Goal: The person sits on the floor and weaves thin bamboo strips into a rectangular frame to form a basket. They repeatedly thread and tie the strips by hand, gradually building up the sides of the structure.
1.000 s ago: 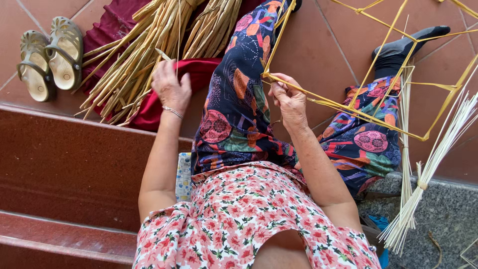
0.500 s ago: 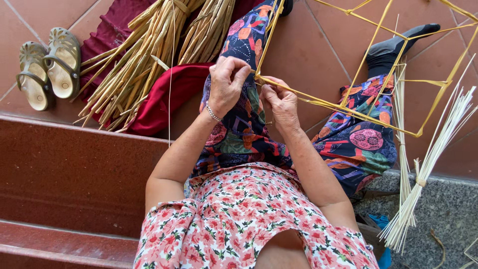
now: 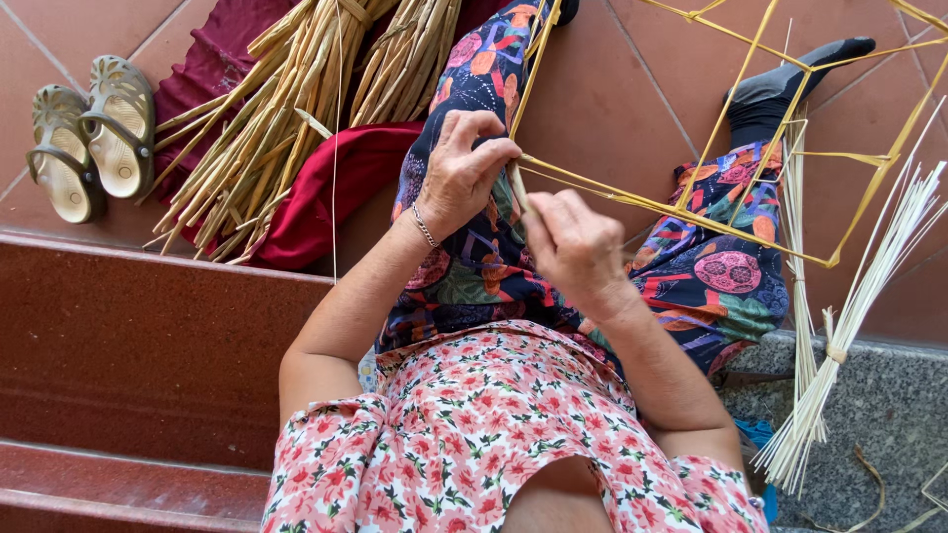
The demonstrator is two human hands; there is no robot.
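Far left there's a pair of tan sandals [image 3: 91,135] parked on the red tile floor [image 3: 612,109], then a big bundle of dried reeds [image 3: 286,109] lying on a dark red cloth [image 3: 326,188]. A single thin strand [image 3: 336,148] runs straight down past it.

Middle of the view, over the lap in patterned trousers [image 3: 474,266], the left hand [image 3: 459,173] has its grip pinched shut, thumb and fingers closed on the corner joint of a yellow strip frame [image 3: 691,207]. The right hand [image 3: 578,247] sits just beside it, grip curled closed around the same joint from below, with a short stub poking up between the two hands.

The frame fans out to the right above the floor, past a foot in a dark sock [image 3: 790,79]. I'd guess those strips are super light, springy and a bit slick, and likely to kink or split if bent hard, so holding right at the joint seems smart.

Far right, a tied bunch of pale thin sticks [image 3: 849,326] leans over the grey stone ledge [image 3: 889,395].
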